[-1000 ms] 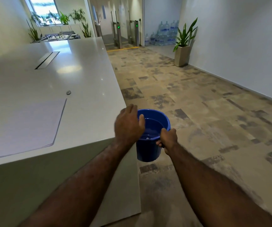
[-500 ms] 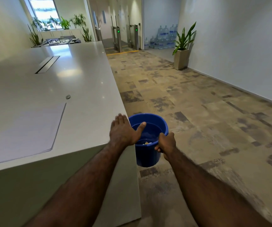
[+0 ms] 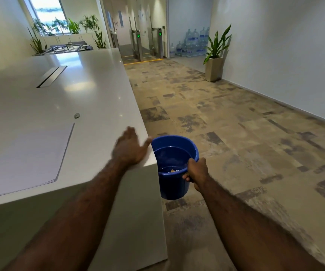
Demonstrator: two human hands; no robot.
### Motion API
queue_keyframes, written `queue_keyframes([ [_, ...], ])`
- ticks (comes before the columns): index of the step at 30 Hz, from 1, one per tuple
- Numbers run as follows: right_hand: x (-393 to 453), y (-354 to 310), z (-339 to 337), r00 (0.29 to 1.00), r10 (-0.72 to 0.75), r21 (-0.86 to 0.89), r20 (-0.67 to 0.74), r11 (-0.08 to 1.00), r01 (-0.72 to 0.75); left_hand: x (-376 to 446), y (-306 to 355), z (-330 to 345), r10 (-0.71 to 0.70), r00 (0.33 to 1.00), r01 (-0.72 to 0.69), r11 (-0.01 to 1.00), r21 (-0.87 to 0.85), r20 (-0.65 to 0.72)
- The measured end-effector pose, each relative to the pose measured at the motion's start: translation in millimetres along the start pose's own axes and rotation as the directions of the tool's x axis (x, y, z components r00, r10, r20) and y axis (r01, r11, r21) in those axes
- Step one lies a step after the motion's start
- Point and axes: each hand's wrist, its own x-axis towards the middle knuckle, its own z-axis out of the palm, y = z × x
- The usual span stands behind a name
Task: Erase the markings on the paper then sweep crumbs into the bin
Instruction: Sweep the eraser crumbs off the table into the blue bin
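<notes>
Where white counter (image 3: 91, 98) meets patchy carpet (image 3: 226, 122), blue bin (image 3: 174, 184) alongside

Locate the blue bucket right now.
In the head view, the blue bucket hangs off the white table's near right corner, its rim gripped by the right hand.

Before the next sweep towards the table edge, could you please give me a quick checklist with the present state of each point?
1. Blue bin held just below the table corner: ok.
2. Right hand grips the bin rim: ok.
3. Left hand flat at the table edge, fingers straight: ok.
4. Crumbs lie in the bin bottom: ok.
5. Crumbs left on the table: cannot tell.
6. Paper free of markings: none visible, cannot tell for sure.
</notes>
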Motion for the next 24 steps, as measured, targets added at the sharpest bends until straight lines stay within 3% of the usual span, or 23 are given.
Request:
queue_keyframes([
  [5,3.8,1.2,-1.3,1.0,-0.005,-0.005,0.022,1.0,0.006,6.0,-101.0,-19.8,-0.196,0.981,0.195,0.976,0.1,0.001],
  [8,4.5,1.4,-1.8,1.0,0.003,-0.017,0.027,1.0,-0.003,5.3,-117.2,-19.8,-0.234,0.972,0.227,0.964,0.139,0.035],
  [17,4.4,5.4,0.5,0.999,0.033,-0.01,0.038,0.999,-0.032,22.7,-17.0,5.7,-0.01,0.995,-0.003,0.992,0.128,0.095],
  [24,4.6,4.6,-1.9,0.999,0.035,-0.019,0.04,0.999,-0.035,25.6,62.0,22.6,0.152,0.978,-0.165,0.983,0.077,0.145],
])
